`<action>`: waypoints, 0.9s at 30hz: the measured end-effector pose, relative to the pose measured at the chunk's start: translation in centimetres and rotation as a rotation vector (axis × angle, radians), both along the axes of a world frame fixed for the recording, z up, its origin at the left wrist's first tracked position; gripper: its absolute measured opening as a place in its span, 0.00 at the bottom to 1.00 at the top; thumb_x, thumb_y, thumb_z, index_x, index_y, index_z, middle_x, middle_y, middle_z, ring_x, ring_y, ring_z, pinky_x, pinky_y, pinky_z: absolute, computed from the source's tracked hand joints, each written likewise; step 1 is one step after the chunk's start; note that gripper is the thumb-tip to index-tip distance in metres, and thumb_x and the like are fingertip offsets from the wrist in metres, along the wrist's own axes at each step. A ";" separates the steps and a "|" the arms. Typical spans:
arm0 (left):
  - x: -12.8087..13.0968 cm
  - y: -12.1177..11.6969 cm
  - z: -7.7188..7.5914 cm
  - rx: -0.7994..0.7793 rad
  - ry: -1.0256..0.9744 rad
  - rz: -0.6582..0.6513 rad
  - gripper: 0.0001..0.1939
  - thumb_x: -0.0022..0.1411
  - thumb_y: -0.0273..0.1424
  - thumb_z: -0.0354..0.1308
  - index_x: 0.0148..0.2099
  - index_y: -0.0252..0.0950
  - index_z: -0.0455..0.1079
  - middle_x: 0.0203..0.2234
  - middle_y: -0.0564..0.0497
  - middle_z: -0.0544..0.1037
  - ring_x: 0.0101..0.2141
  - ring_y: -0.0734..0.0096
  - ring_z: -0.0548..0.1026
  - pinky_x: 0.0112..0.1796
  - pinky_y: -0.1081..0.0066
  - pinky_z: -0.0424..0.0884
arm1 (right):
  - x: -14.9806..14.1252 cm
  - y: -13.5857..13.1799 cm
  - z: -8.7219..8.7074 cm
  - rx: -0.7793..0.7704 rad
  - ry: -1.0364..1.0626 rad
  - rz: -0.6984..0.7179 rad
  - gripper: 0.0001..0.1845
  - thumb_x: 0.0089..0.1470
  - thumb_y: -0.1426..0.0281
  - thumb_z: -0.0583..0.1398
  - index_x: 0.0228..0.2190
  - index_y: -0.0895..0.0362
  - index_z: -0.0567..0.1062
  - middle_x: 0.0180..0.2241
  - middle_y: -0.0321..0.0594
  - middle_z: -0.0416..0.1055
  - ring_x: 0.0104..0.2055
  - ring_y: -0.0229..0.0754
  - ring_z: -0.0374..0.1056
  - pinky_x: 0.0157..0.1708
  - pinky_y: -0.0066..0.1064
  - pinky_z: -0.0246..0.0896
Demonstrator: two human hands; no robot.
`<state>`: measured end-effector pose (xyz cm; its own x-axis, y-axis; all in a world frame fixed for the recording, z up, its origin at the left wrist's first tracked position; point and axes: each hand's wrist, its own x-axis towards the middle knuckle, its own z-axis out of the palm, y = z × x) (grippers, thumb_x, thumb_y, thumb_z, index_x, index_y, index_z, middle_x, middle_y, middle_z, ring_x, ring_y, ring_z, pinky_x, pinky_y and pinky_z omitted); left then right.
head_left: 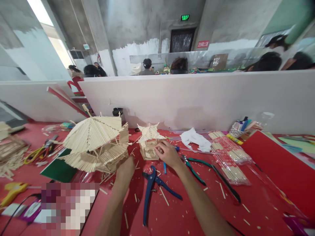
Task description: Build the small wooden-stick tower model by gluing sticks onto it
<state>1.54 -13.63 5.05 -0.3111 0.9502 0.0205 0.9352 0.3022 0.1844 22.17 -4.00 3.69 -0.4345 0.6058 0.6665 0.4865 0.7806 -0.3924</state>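
Observation:
Two pavilion models made of thin wooden sticks stand on the red table [187, 209]. The large model [97, 144] is at the left, the small model [149, 141] at the centre. My left hand [125, 170] rests closed at the base of the large model; its fingers are hidden from me. My right hand [167, 154] touches the right side of the small model with fingers curled in a pinch at its wall. Blue-handled cutters [152, 190] lie between my forearms.
Green-handled pliers [194, 165] lie right of my right hand, beside packs of wooden sticks [230, 155] and a white cloth [195, 139]. A yellow glue gun [12, 191] and scissors [40, 152] lie at the left. A white partition [197, 98] runs behind; other people sit beyond it.

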 end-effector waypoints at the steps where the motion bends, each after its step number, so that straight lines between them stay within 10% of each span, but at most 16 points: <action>1: 0.0 0.1 0.1 -0.018 0.012 0.006 0.16 0.68 0.28 0.48 0.41 0.31 0.77 0.33 0.36 0.81 0.41 0.53 0.80 0.43 0.61 0.71 | 0.1 0.0 -0.1 0.005 0.000 0.009 0.04 0.60 0.73 0.60 0.34 0.55 0.77 0.39 0.43 0.73 0.37 0.42 0.71 0.38 0.32 0.68; 8: 1.6 0.4 1.6 -0.005 0.113 -0.099 0.19 0.70 0.42 0.50 0.38 0.36 0.77 0.31 0.40 0.82 0.35 0.52 0.81 0.37 0.63 0.71 | 0.8 0.7 -0.7 0.034 -0.005 0.087 0.06 0.63 0.72 0.58 0.39 0.54 0.77 0.38 0.42 0.73 0.41 0.43 0.71 0.44 0.34 0.68; 18: 2.8 1.7 -0.6 0.777 0.060 -0.441 0.12 0.72 0.30 0.51 0.51 0.41 0.75 0.41 0.48 0.81 0.40 0.70 0.80 0.40 0.74 0.71 | 0.8 0.7 -0.7 -0.001 0.015 0.098 0.06 0.64 0.70 0.58 0.40 0.54 0.76 0.38 0.42 0.73 0.41 0.44 0.71 0.43 0.34 0.68; 27: 3.2 3.7 -2.3 0.787 0.080 -0.485 0.10 0.70 0.27 0.55 0.48 0.42 0.76 0.41 0.52 0.82 0.38 0.74 0.80 0.34 0.77 0.70 | 3.5 1.1 1.7 -0.067 -0.019 0.052 0.10 0.60 0.75 0.54 0.39 0.55 0.74 0.37 0.42 0.74 0.39 0.43 0.71 0.41 0.31 0.63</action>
<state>4.79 -9.89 2.77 0.1472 0.6791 0.7191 0.9452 -0.3108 0.1001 25.70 -2.93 5.40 -0.4789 0.6247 0.6167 0.4536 0.7776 -0.4354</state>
